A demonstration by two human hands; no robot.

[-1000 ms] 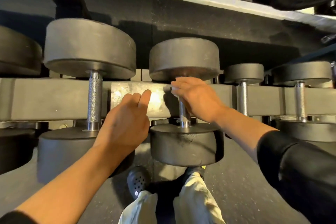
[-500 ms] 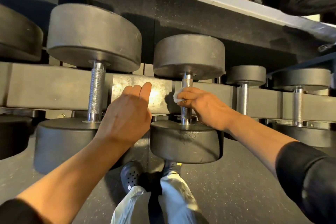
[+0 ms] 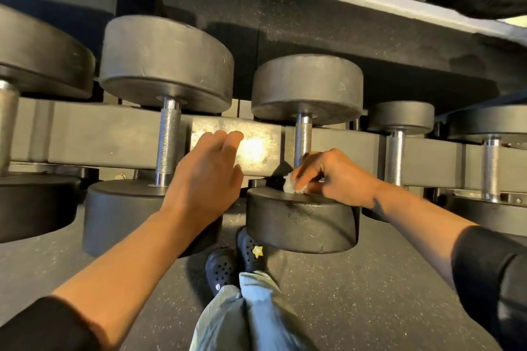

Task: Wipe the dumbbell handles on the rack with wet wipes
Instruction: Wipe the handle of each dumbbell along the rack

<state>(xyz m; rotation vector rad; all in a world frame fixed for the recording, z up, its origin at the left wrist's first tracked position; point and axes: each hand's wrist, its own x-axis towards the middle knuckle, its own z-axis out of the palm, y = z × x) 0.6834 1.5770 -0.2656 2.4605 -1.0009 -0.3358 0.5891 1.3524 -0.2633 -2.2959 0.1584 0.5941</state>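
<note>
At the rack's front rail (image 3: pixel 85 139), the right hand (image 3: pixel 339 177) has slid down the middle dumbbell's handle (image 3: pixel 302 139): a second ago it was wrapped round the top of the bar just under the far head, half a second ago it was at mid-bar, and now it sits at the bottom, against the top face of the near head (image 3: pixel 302 222). Its fingers (image 3: pixel 309 164) are curled and pinch a small crumpled wipe (image 3: pixel 291 184), which lies where the bar meets that head. The upper length of the knurled bar is bare again. By my reading, that is one full downward pass finished on this handle, so it is likely done or nearly so. The left hand (image 3: pixel 208 174) has kept its place, fingers straight and together, holding nothing, tips against or just in front of the worn patch of rail; contact I cannot tell. Handles to either side (image 3: pixel 168 145) (image 3: pixel 395 157) stand untouched.
</note>
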